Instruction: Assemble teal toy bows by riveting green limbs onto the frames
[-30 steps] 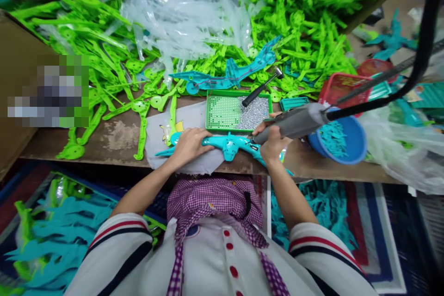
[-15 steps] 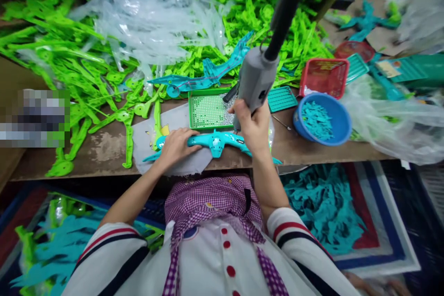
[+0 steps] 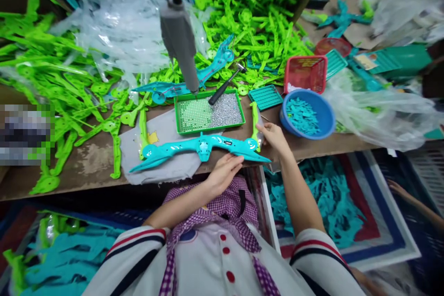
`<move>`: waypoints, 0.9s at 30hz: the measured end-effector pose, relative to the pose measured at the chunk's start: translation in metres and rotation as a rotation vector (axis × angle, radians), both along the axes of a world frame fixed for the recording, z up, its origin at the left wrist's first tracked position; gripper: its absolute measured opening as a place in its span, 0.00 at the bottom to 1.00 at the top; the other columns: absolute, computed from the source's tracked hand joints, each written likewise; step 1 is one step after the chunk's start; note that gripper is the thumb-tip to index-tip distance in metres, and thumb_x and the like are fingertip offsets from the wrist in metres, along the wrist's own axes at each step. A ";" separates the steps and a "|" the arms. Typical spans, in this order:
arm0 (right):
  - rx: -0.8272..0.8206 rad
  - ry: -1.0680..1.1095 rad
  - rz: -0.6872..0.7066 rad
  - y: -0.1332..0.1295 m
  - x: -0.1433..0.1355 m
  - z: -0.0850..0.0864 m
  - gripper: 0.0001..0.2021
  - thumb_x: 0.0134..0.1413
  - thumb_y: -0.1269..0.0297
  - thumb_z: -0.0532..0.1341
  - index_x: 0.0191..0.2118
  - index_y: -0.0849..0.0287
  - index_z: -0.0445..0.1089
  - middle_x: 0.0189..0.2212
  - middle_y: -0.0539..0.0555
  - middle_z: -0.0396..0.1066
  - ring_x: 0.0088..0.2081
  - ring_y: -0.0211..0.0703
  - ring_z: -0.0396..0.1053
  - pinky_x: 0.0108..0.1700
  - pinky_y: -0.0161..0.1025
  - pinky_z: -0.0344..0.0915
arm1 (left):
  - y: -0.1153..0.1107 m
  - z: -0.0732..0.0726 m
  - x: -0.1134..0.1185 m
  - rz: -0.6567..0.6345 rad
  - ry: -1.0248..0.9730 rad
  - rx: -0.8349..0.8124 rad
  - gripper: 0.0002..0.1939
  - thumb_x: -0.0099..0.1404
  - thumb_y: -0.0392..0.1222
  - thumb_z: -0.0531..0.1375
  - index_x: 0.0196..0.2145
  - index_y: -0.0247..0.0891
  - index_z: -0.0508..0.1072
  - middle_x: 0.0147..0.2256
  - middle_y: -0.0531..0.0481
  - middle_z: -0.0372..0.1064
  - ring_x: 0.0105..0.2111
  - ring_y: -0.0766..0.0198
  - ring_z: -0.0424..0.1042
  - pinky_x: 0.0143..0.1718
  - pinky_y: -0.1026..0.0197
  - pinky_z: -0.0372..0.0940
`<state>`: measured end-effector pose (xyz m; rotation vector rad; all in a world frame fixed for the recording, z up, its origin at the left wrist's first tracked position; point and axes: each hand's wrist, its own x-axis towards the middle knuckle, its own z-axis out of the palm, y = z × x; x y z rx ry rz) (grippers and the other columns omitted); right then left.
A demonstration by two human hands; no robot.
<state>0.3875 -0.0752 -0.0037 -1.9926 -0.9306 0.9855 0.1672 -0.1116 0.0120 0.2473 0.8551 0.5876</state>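
Note:
A turquoise wing-shaped plastic toy part (image 3: pixel 204 149) lies across the table's front edge. My left hand (image 3: pixel 225 173) grips the lower edge of its right wing, fingers together. A light-green plastic arm (image 3: pixel 255 122) stands up from the right end, and my right hand (image 3: pixel 274 138) pinches it near clear film. Another green arm (image 3: pixel 143 134) extends from the left end. Above the green tray (image 3: pixel 194 128) of small metal screws hangs a grey power screwdriver (image 3: pixel 180 41), untouched. A black-handled hammer (image 3: pixel 225 88) rests with its handle over the tray.
Heaps of green parts (image 3: pixel 256 18) and clear plastic bags (image 3: pixel 118 32) fill the back. To the right stand a blue bowl (image 3: pixel 328 115) of small turquoise pieces and a red basket (image 3: pixel 305 74). A grey cloth (image 3: pixel 166 169) lies under the part. Another person's arm (image 3: pixel 412 199) shows at far right.
My right hand has let go of the screwdriver, which now hangs further left, and has moved to the right-hand green arm. My left hand has shifted from the left wing to the right wing.

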 end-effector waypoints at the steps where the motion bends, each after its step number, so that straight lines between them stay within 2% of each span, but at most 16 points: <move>1: 0.042 0.102 -0.021 -0.001 -0.003 0.000 0.28 0.42 0.34 0.67 0.30 0.57 0.65 0.14 0.45 0.64 0.14 0.33 0.59 0.16 0.33 0.56 | 0.000 0.002 0.006 0.022 -0.014 -0.023 0.17 0.48 0.40 0.76 0.35 0.37 0.79 0.40 0.47 0.78 0.46 0.61 0.75 0.61 0.54 0.59; 3: 0.109 0.242 -0.064 -0.007 -0.009 0.002 0.31 0.36 0.33 0.69 0.30 0.56 0.63 0.15 0.45 0.65 0.14 0.32 0.59 0.15 0.33 0.57 | -0.001 0.004 0.016 0.076 -0.012 -0.074 0.16 0.46 0.41 0.77 0.32 0.37 0.78 0.37 0.48 0.79 0.43 0.61 0.76 0.58 0.52 0.62; 6: 0.154 0.311 -0.114 -0.017 -0.017 0.007 0.33 0.31 0.33 0.71 0.32 0.55 0.61 0.17 0.44 0.67 0.15 0.34 0.62 0.15 0.33 0.60 | -0.004 0.006 0.027 0.187 0.033 -0.101 0.17 0.44 0.41 0.77 0.32 0.36 0.78 0.34 0.49 0.78 0.38 0.60 0.76 0.53 0.51 0.66; 11: 0.209 0.320 -0.152 -0.024 -0.023 0.015 0.33 0.34 0.34 0.71 0.36 0.52 0.58 0.22 0.44 0.69 0.17 0.36 0.65 0.16 0.35 0.63 | 0.000 0.006 0.037 0.268 0.117 -0.041 0.15 0.41 0.37 0.75 0.26 0.35 0.76 0.28 0.53 0.76 0.30 0.64 0.74 0.40 0.57 0.69; 14: 0.165 0.371 -0.154 -0.020 -0.024 0.013 0.33 0.34 0.33 0.70 0.36 0.51 0.59 0.22 0.44 0.68 0.19 0.38 0.65 0.17 0.36 0.62 | 0.005 0.004 0.040 0.306 0.167 -0.034 0.14 0.40 0.35 0.74 0.26 0.36 0.74 0.26 0.54 0.75 0.28 0.65 0.72 0.35 0.60 0.68; 17: 0.160 0.383 -0.138 -0.020 -0.026 0.008 0.31 0.35 0.34 0.70 0.36 0.53 0.63 0.26 0.46 0.70 0.24 0.38 0.68 0.24 0.36 0.66 | 0.009 0.003 0.042 0.329 0.193 -0.050 0.14 0.41 0.34 0.72 0.28 0.36 0.75 0.27 0.54 0.75 0.28 0.64 0.73 0.34 0.60 0.69; 20: 0.161 0.391 -0.081 -0.024 -0.032 0.002 0.29 0.34 0.41 0.73 0.38 0.56 0.69 0.32 0.49 0.73 0.32 0.39 0.70 0.34 0.37 0.69 | 0.011 0.005 0.044 0.321 0.204 -0.063 0.13 0.42 0.34 0.71 0.29 0.36 0.76 0.27 0.53 0.76 0.28 0.64 0.74 0.35 0.59 0.69; 24: 0.127 0.406 -0.106 -0.025 -0.043 -0.003 0.26 0.31 0.49 0.76 0.34 0.59 0.71 0.30 0.49 0.73 0.30 0.38 0.68 0.34 0.37 0.67 | 0.009 0.005 0.048 0.334 0.189 -0.061 0.10 0.44 0.34 0.71 0.27 0.36 0.76 0.27 0.52 0.76 0.28 0.64 0.73 0.36 0.59 0.69; 27: 0.133 0.371 -0.153 -0.023 -0.043 -0.003 0.25 0.31 0.48 0.75 0.32 0.59 0.71 0.27 0.48 0.72 0.28 0.37 0.67 0.32 0.37 0.65 | 0.008 0.003 0.050 0.341 0.173 -0.066 0.10 0.44 0.35 0.71 0.27 0.36 0.77 0.27 0.52 0.76 0.30 0.63 0.74 0.40 0.57 0.70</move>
